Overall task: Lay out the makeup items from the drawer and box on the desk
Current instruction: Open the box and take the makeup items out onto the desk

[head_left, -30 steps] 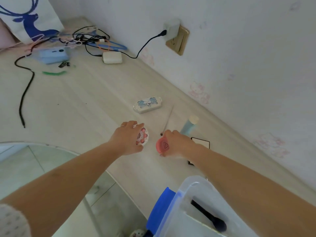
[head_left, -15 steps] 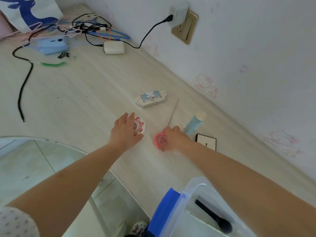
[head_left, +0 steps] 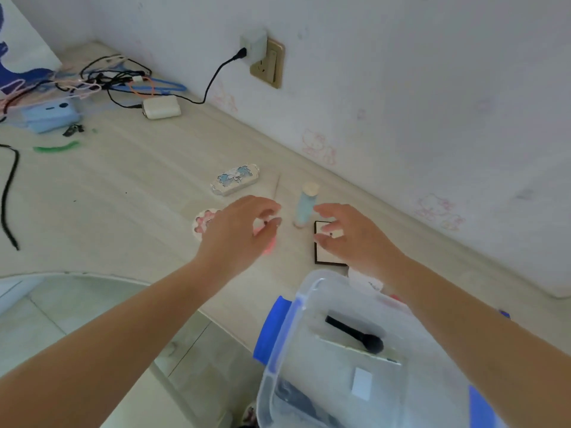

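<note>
both hands have let go: left hand (head_left: 238, 230) and right hand (head_left: 349, 233) now hover, fingers loose

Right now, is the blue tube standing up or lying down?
Lying down. The blue tube lies flat on the desk, cap toward the wall, between the two hands; neither hand touches it.

Looks like a bedroom at home: pale wooden desk (head_left: 129, 193) pushed against a wall with faint pink cartoon cat stickers (head_left: 318, 146), charger (head_left: 253, 44) in a brass socket (head_left: 272, 67), tangled cables (head_left: 117, 78) at the desk's far corner, tiled floor (head_left: 61, 319) below.
</note>
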